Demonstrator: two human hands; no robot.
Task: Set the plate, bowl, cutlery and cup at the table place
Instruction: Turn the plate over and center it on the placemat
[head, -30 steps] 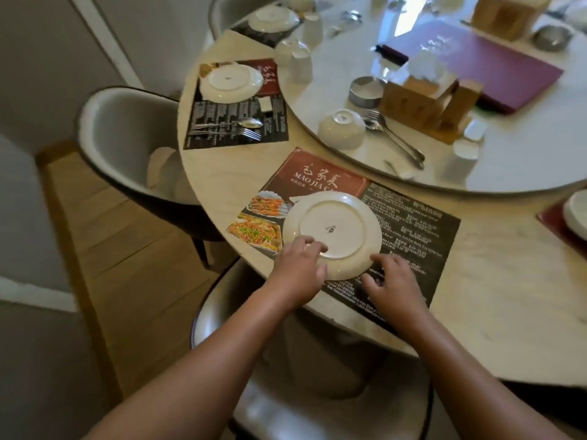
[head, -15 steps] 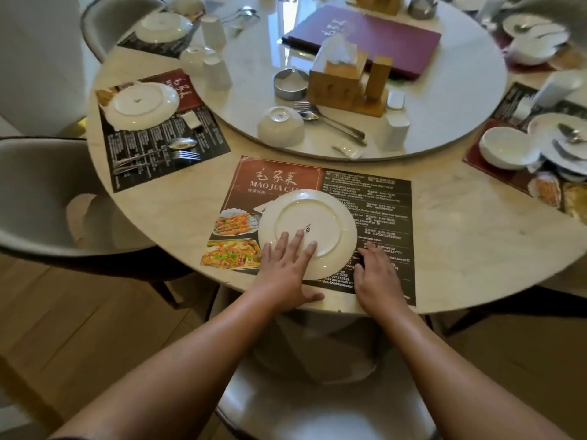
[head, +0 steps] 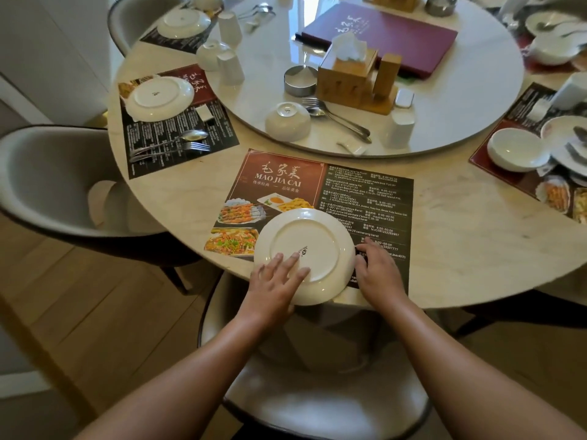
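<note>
A white plate point(head: 305, 246) lies upside down on the near part of a printed placemat point(head: 365, 198), its near rim at the table's edge. My left hand point(head: 276, 281) rests flat on the plate's near left rim, fingers spread over it. My right hand point(head: 378, 271) sits on the placemat with its fingers against the plate's right rim. On the glass turntable point(head: 460, 100) beyond stand an upturned white bowl point(head: 287, 120), a fork and spoon point(head: 336, 119) and an upturned white cup point(head: 398, 130).
A set place with plate point(head: 158, 96) and cutlery point(head: 171, 144) lies to the left. A wooden tissue holder point(head: 352, 77) and purple menu point(head: 381, 36) are on the turntable. Used dishes point(head: 517, 149) sit at the right. A chair point(head: 317, 392) is below me, another chair point(head: 47, 179) left.
The plate has slid toward me to the near edge of the placemat, with both hands staying on its rim. My view has also swung to the right.
</note>
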